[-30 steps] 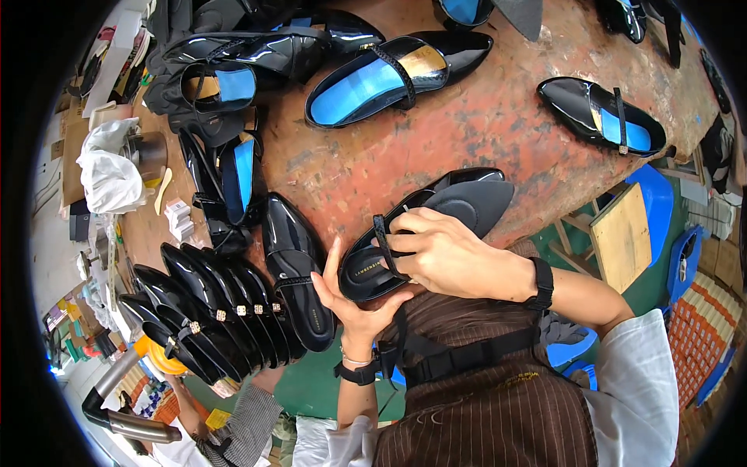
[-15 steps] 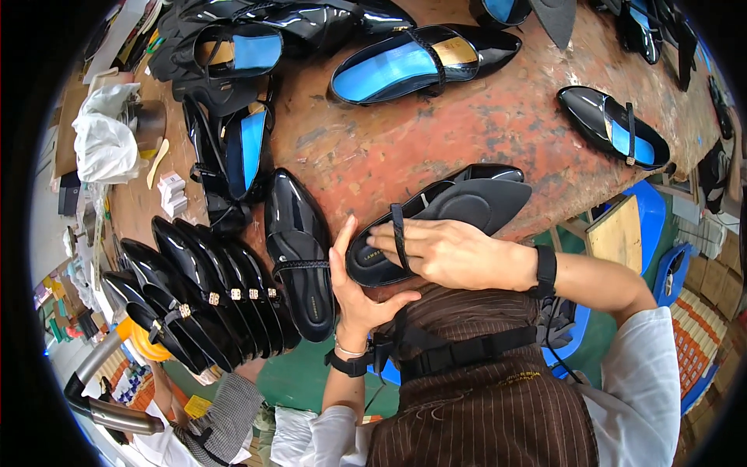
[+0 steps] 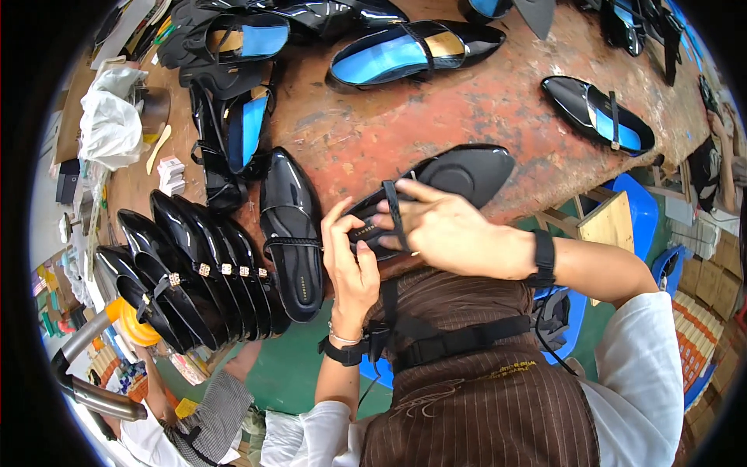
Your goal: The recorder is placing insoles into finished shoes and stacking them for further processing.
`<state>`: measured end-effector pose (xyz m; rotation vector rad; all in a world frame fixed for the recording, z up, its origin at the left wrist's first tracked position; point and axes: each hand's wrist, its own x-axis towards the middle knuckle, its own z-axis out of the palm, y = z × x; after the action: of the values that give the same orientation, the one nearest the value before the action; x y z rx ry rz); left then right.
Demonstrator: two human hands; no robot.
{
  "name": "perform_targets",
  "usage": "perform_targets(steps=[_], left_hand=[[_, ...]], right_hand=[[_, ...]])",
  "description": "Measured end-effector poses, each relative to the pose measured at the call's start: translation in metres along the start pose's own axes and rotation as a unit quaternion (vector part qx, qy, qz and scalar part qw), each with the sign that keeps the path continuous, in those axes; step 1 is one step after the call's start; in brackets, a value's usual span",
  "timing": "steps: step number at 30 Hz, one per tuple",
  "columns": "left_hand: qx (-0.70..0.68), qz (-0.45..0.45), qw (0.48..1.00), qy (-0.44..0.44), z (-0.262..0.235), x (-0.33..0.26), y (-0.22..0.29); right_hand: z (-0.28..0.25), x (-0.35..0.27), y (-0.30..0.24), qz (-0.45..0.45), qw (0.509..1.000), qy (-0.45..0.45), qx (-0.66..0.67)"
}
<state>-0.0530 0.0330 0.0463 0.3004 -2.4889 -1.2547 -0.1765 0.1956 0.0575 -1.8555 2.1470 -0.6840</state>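
Note:
A black pointed flat shoe point(image 3: 424, 167) with a braided strap lies in front of me, toe to the upper right. On it is a black insole point(image 3: 472, 173), its broad front part over the toe and its heel end inside the shoe. My left hand point(image 3: 350, 268) is closed round the shoe's heel, thumb on the near side. Past the strap point(image 3: 394, 210) reach the fingers of my right hand point(image 3: 451, 233), spread and partly hidden. Its index finger lies just right of the strap; its thumb is hidden. A finished-looking black shoe point(image 3: 292, 233) stands beside my left hand.
Several black shoes point(image 3: 198, 272) with ornamented straps stand in a row at the left. Shoes with blue linings point(image 3: 381, 61) lie along the far side, another shoe point(image 3: 599, 117) at the right. A white plastic bag point(image 3: 113, 117) and a metal pole point(image 3: 101, 397) are at the left.
My left hand's fingers have curled round the heel, from spread beside it. My right index finger has come out past the strap. The insole's front sits more in line with the shoe.

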Motion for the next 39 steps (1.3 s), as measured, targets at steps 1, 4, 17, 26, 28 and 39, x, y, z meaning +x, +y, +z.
perform_targets(steps=[1,4,17,26,28,39], left_hand=[[-0.001,-0.006,1.000,0.015,0.002,0.003,0.004],[0.004,-0.008,1.000,0.013,0.006,0.003,0.009],[0.241,0.015,0.924,-0.296,0.041,-0.008,0.100],[0.281,0.039,0.907,-0.310,0.042,-0.005,0.099],[0.281,0.033,0.904,-0.319,0.042,-0.006,0.095],[0.239,0.037,0.922,-0.301,0.050,-0.008,0.084]], right_hand=[[-0.009,-0.008,0.001,0.030,0.999,-0.023,-0.032],[-0.015,-0.004,-0.008,0.055,0.998,-0.008,-0.033],[-0.073,-0.023,-0.014,0.230,0.950,0.189,0.093],[-0.025,-0.006,0.010,0.254,0.954,0.150,-0.060],[-0.033,0.011,0.015,0.362,0.932,-0.024,-0.022],[-0.004,-0.013,-0.001,0.293,0.934,0.107,-0.173]])
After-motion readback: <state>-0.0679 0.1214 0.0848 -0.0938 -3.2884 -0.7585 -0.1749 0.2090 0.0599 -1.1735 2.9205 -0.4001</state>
